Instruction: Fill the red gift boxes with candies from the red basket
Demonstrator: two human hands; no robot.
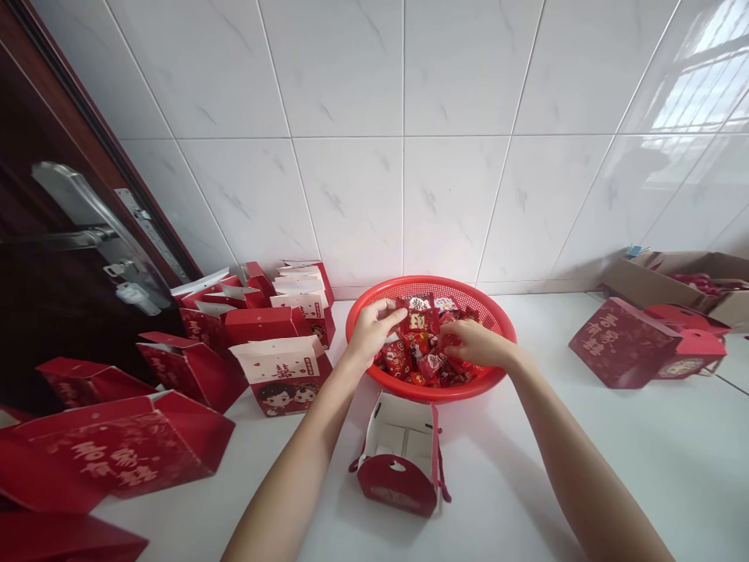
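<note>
A red plastic basket [508, 328] stands against the wall, heaped with wrapped candies [399, 361]. My left hand [370, 332], over the basket's left side, pinches the edge of a red candy packet [420, 316] between thumb and fingers. Over the right side, my right hand [477, 343] has its fingers curled down among the candies; a bit of red wrapper shows at the fingertips, partly hidden. In front of the basket, between my forearms, sits an open red gift box [398, 480] with a white inside and a red cord at its side.
Red gift boxes crowd the left of the white tabletop [491, 484], among them a box with cartoon figures [286, 390]. At right lie a dark red box [623, 343] and a cardboard carton [655, 273]. Behind is a tiled wall [351, 195]; a door handle [87, 226] is at left.
</note>
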